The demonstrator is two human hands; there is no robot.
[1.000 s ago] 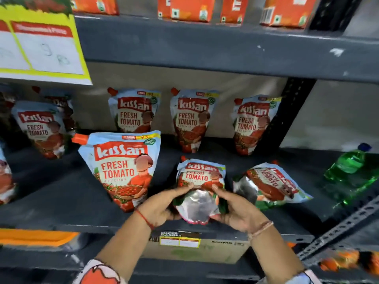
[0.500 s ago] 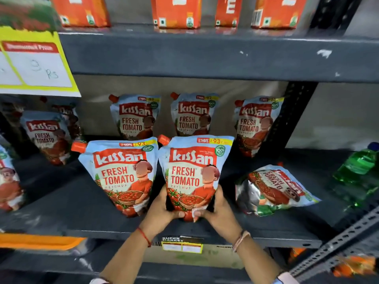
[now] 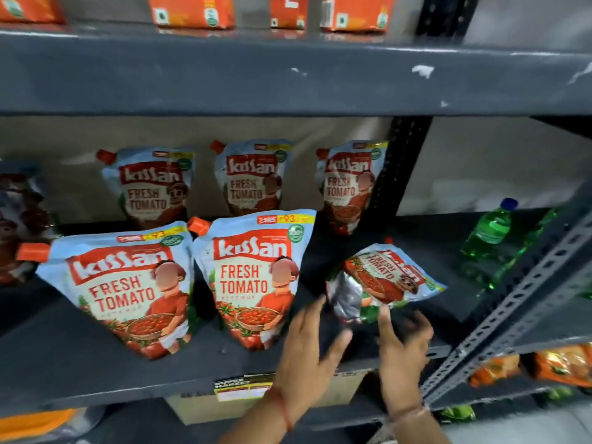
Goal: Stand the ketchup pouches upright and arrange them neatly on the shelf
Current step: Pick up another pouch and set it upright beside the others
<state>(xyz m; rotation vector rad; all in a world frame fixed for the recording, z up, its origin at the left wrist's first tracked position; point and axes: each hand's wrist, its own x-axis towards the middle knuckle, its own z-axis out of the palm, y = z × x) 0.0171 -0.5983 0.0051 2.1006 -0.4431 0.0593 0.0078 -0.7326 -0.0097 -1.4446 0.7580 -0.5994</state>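
Much of the left edge is lost in shadow: dark pouches point(image 3: 19, 216) can be made out there, but their number and labels cannot be read. The orange packs point(image 3: 192, 11) on the upper shelf are cut off by the top of the frame, so only their lower halves are seen. Both hands are blurred, and fine finger detail is hard to make out.

On to the count. Six ketchup pouches are clearly seen on the grey shelf point(image 3: 80, 363). Three stand upright in the back row point(image 3: 150, 187), leaning toward the rear wall. Two larger-looking ones stand upright at the front: the front left pouch point(image 3: 125, 290) and the front middle pouch point(image 3: 256, 277), side by side and just touching at their upper corners. One fallen pouch point(image 3: 381, 280) lies flat on its back to the right of them, silver base turned toward the shelf's front edge, spout end pointing to the rear.

The left hand point(image 3: 307, 347) is held with fingers spread apart, empty, hovering just right of the front middle pouch and near the fallen one's base. The right hand point(image 3: 403, 341) is likewise spread wide and empty, its fingertips point(image 3: 382, 315) just at the silver base of the fallen pouch; whether contact is made cannot be told through the blur.

One green bottle point(image 3: 490, 229) is seen lying in the next bay to the right. A price tag point(image 3: 243, 387) is fixed to the shelf's front lip.
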